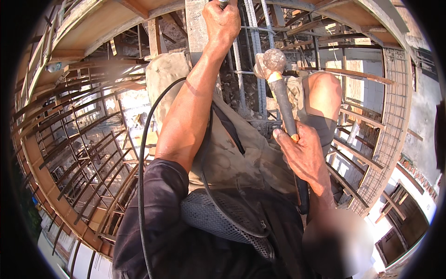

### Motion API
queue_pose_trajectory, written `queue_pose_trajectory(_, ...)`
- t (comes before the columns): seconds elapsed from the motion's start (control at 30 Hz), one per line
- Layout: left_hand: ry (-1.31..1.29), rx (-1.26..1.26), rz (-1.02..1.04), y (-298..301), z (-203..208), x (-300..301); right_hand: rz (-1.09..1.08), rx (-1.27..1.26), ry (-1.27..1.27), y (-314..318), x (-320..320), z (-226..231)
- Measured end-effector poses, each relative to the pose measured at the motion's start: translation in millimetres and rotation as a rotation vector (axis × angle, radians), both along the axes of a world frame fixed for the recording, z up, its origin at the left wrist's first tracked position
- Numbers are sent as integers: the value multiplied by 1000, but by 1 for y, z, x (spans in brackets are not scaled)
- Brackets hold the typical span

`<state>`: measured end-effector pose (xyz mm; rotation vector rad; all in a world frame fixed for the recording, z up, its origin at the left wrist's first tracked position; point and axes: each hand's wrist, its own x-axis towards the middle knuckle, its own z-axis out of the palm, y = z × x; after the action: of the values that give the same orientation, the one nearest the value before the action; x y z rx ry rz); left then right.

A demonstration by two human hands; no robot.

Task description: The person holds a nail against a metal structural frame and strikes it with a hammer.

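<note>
My right hand (304, 153) is wrapped around the dark handle of a hammer (284, 100). Its heavy, worn, rounded head (272, 63) points up and away from me, over the rebar between my knees. Yellow shows at the neck, just under the head. Far ahead, at the upper edge of the view, my left hand (222, 21) is closed in a fist around something with a small dark metallic end; the rest of it is hidden by the fingers and the frame edge. Beside that fist stands a grey concrete-like beam (197, 28).
Vertical steel bars (256, 60) with cross ties rise in front of me. Timber formwork (69, 223) and many wooden props lie below on the left. A rebar mesh strip (383, 135) runs along the right. A black cable (141, 186) loops past my left arm.
</note>
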<state>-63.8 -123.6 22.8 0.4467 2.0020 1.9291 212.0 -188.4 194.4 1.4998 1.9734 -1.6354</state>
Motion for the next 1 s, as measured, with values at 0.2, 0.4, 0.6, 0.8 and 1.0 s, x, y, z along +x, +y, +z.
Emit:
queue_pose_trajectory(0.2,188,464,219,1,-16,-16,-5,-15,-4,-4,-3,-3)
queue_pose_trajectory(0.4,57,158,23,-8,17,-5,-6,-44,-34,-6,-2,-6)
queue_pose_trajectory(0.6,165,67,-166,-16,-3,16,-72,-74,30,-3,-8,15)
queue_pose_trajectory(0.8,126,6,-302,-24,-6,18,-266,109,402,6,-53,68)
queue_pose_trajectory(1.0,294,104,-313,-20,-16,16,-56,186,254,30,-79,14)
